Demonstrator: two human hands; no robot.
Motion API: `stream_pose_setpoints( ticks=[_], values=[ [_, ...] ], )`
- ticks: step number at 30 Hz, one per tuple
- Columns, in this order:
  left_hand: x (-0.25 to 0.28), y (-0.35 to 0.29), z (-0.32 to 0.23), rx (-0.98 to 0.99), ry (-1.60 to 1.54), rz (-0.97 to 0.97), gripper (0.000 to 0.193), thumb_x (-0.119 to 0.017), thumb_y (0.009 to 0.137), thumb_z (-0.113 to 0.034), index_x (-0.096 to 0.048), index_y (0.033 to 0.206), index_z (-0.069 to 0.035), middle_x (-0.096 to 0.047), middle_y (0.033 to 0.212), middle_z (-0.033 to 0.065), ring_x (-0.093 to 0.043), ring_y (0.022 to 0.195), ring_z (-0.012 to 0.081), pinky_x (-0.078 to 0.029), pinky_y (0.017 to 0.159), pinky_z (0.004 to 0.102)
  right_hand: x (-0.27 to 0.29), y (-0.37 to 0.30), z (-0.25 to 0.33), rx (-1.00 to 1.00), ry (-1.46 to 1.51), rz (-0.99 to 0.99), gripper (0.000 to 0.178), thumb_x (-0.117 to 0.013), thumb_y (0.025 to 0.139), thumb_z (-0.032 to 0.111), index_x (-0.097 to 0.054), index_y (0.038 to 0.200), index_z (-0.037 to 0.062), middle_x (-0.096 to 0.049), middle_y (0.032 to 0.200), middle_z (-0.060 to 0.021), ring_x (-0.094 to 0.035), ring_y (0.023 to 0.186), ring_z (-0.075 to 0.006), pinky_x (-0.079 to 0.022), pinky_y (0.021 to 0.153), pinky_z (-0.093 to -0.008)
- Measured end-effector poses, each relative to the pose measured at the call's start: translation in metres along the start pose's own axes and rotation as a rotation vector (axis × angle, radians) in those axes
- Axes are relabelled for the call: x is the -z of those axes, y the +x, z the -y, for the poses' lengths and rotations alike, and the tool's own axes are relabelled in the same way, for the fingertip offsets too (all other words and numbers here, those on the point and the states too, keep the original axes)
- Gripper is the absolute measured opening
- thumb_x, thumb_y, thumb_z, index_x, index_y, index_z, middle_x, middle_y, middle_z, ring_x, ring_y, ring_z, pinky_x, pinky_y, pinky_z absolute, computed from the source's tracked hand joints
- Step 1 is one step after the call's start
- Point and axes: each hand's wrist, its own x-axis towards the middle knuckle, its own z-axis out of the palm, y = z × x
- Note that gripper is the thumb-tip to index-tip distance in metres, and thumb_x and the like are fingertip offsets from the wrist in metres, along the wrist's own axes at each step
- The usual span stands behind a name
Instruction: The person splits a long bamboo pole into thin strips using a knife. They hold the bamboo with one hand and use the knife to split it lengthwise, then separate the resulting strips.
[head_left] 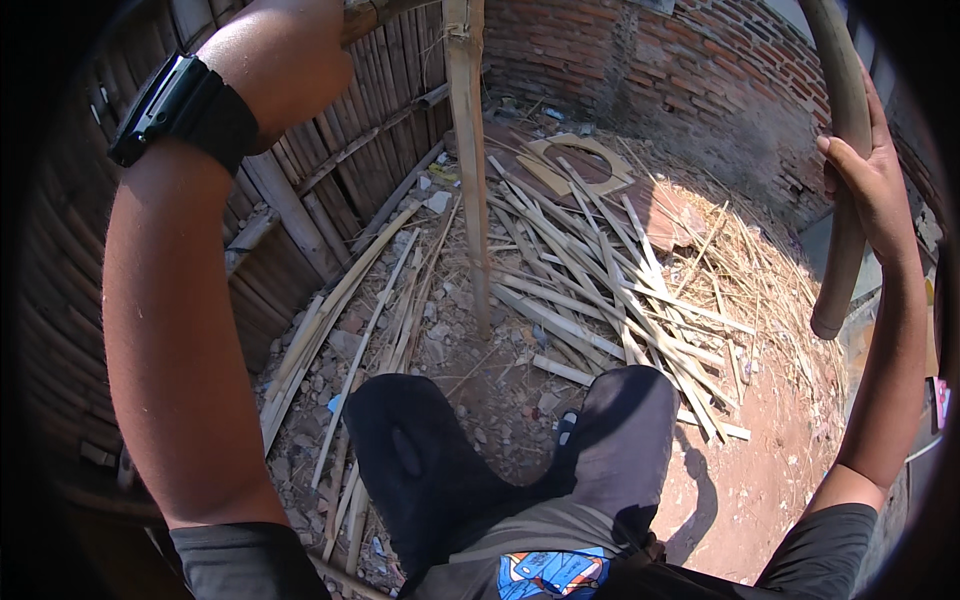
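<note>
My left hand (290, 60), with a black watch on its wrist, is curled at the upper left and partly cut off by the top edge. It appears closed on a brown pole-like piece (375, 14) that runs right toward the top of an upright split bamboo post (466, 170). The post stands on the ground in front of my knees. On the right, my right hand (872, 185) grips a thick, smooth wooden stick (850, 110), raised with its lower end hanging down. The stick's upper end leaves the frame.
Several split bamboo strips (600, 270) lie in a heap beyond my knees, and more strips (340, 290) lie at the left. A bamboo wall (380, 90) stands left, a brick wall (700, 80) behind. A flat board with a round hole (580, 165) lies near the heap.
</note>
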Motion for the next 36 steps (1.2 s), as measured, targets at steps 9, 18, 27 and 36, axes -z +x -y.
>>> stream_pose_setpoints(
  ticks=[9,18,27,36],
  values=[
    [0.002,-0.005,-0.003,0.054,-0.036,0.076,0.022,-0.059,0.083,-0.005,-0.060,0.104,0.001,-0.065,0.082,0.0210,-0.067,0.080,0.0358,-0.054,0.073,0.0447,0.006,-0.019,0.002,0.104,-0.067,0.257,0.097,-0.048,0.058,0.001,-0.035,0.153,0.0170,-0.058,0.118,-0.0112,-0.055,0.077,-0.0117,-0.049,0.065,-0.0246],
    [-0.018,0.004,0.005,-0.054,0.222,0.196,0.023,-0.060,0.082,-0.006,-0.061,0.103,0.001,-0.065,0.081,0.0209,-0.067,0.079,0.0355,-0.054,0.073,0.0445,0.055,0.000,0.007,-0.045,-0.107,-0.120,0.083,-0.073,0.076,0.033,-0.037,0.148,0.0102,-0.057,0.094,-0.0026,-0.053,0.065,-0.0064,-0.046,0.057,-0.0203],
    [0.002,-0.017,-0.020,0.025,0.072,-0.083,0.021,-0.058,0.082,-0.005,-0.061,0.102,0.000,-0.065,0.081,0.0208,-0.067,0.080,0.0362,-0.053,0.074,0.0456,-0.024,-0.026,-0.014,0.154,-0.154,0.205,0.092,-0.051,0.066,0.005,-0.031,0.154,0.0184,-0.060,0.123,-0.0137,-0.061,0.100,-0.0212,-0.049,0.089,-0.0309],
    [0.014,-0.016,-0.020,0.049,0.002,0.139,0.021,-0.059,0.084,-0.006,-0.061,0.103,0.000,-0.065,0.080,0.0197,-0.067,0.076,0.0334,-0.054,0.072,0.0441,-0.005,-0.018,-0.013,0.195,-0.029,0.210,0.095,-0.055,0.060,0.009,-0.035,0.153,0.0151,-0.046,0.146,-0.0092,-0.059,0.079,-0.0122,-0.049,0.068,-0.0231]
  ],
)
